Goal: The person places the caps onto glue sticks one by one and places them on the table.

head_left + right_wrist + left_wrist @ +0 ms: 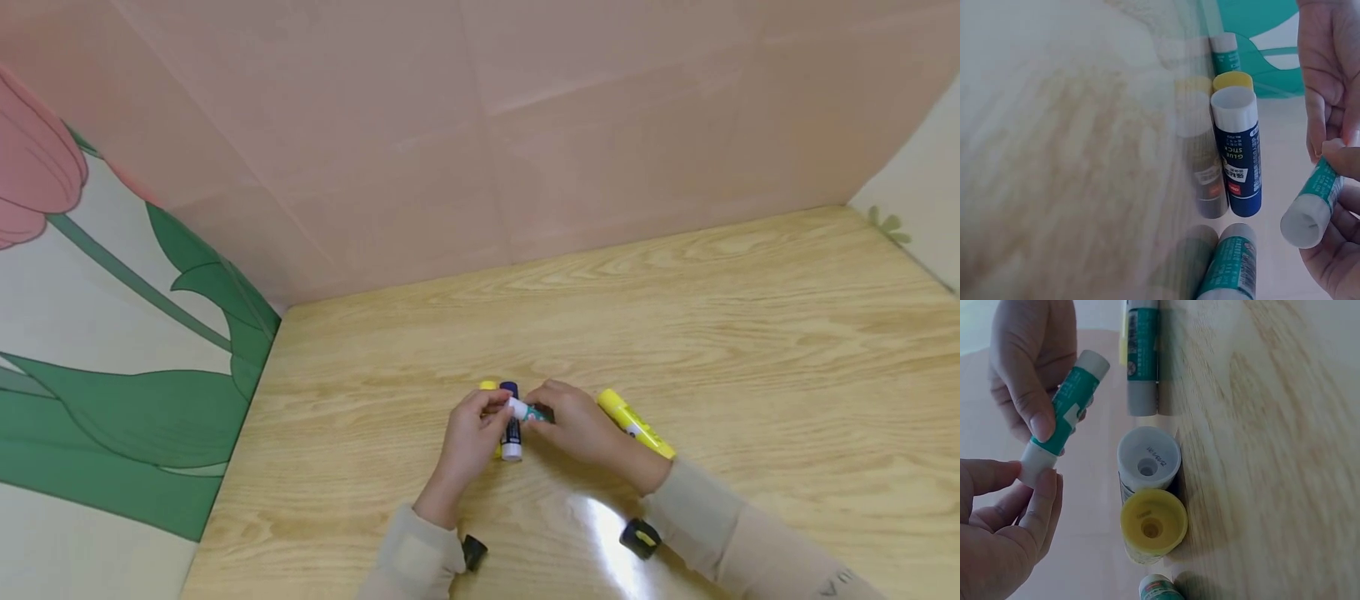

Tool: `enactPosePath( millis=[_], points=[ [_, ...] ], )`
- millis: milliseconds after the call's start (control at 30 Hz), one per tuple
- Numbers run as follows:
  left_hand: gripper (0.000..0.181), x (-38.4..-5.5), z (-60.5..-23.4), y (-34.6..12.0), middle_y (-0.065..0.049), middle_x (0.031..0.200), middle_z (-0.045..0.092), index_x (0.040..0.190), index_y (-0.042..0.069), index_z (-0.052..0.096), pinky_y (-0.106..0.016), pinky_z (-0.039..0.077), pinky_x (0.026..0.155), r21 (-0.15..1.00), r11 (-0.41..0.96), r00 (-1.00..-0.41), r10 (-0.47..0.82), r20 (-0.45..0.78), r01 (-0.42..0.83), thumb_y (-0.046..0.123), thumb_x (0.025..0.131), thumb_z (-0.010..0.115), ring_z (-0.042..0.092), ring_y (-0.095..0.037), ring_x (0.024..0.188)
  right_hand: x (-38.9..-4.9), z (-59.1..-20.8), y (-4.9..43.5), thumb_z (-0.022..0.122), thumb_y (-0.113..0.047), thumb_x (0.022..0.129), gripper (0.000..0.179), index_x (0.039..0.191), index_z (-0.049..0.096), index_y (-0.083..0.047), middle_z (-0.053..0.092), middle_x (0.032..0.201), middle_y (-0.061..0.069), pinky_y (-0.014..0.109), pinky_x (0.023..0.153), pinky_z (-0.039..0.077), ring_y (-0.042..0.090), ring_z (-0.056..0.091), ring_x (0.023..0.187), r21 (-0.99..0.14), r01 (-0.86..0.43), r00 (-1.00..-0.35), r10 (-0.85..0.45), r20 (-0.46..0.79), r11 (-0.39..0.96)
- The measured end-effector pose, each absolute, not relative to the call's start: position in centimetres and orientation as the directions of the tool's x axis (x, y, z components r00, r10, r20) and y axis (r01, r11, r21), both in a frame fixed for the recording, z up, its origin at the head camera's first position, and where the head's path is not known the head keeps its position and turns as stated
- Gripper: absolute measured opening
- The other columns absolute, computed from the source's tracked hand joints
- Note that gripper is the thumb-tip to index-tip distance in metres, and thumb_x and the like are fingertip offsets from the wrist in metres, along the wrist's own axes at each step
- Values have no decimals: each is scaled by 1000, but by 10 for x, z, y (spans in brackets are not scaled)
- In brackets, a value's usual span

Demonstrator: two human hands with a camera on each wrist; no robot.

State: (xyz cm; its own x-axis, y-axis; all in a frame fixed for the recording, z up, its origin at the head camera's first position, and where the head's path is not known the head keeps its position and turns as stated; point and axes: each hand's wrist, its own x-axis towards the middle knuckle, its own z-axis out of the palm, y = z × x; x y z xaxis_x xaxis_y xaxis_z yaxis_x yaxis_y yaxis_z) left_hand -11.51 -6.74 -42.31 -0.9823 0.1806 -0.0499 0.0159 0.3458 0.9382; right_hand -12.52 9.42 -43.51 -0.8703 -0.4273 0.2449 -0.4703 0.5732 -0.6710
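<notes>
Between both hands, above the table, is a green glue stick [1072, 403] with white ends. My left hand [472, 429] pinches its white end [1038, 464] between thumb and fingers. Its green body is gripped by my right hand [577, 421], thumb along the label. Beneath the hands a dark blue glue stick [1238, 156] with a white end lies beside a yellow one [1154, 522]. Further green glue sticks lie on either side of that pair, one [1232, 265] nearer my right hand and one [1159, 589] past the yellow stick; the hands hide them in the head view.
A larger yellow glue stick [636, 423] lies by the right forearm on the wood-grain table [360, 400]. Pink covering [480, 142] closes the back; a tulip-printed panel [135, 400] borders the left. Small black devices [640, 538] sit near the cuffs.
</notes>
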Motion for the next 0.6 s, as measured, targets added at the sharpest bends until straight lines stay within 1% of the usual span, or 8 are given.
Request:
enactPosePath(
  millis=[133,333,600],
  points=[
    [22,-115,-423,-68,-8,97,53,103,-3,57,-22,46,73,940,338,-981,193,-31,37,8,85,54,52,-19,89,-125,-434,93,68,-10,73,20,90,60,-6,51,77,-5,22,58,41,8,45,68,-696,-448,-878,-424,223,561],
    [20,-115,-425,-67,-9,97,53,102,-5,56,-21,45,74,942,329,-979,205,-6,63,6,85,54,52,-18,89,-126,-435,93,67,-8,73,18,89,58,-7,50,77,-5,23,58,41,9,46,68,-709,-427,-884,-423,198,562],
    [22,-115,-420,-66,-11,99,52,104,-7,54,-21,45,75,953,298,-980,200,2,63,2,84,54,51,-20,90,-128,-435,95,69,-7,72,19,87,58,-7,52,80,-3,25,60,43,10,47,69,-703,-448,-881,-405,244,553]
  ],
)
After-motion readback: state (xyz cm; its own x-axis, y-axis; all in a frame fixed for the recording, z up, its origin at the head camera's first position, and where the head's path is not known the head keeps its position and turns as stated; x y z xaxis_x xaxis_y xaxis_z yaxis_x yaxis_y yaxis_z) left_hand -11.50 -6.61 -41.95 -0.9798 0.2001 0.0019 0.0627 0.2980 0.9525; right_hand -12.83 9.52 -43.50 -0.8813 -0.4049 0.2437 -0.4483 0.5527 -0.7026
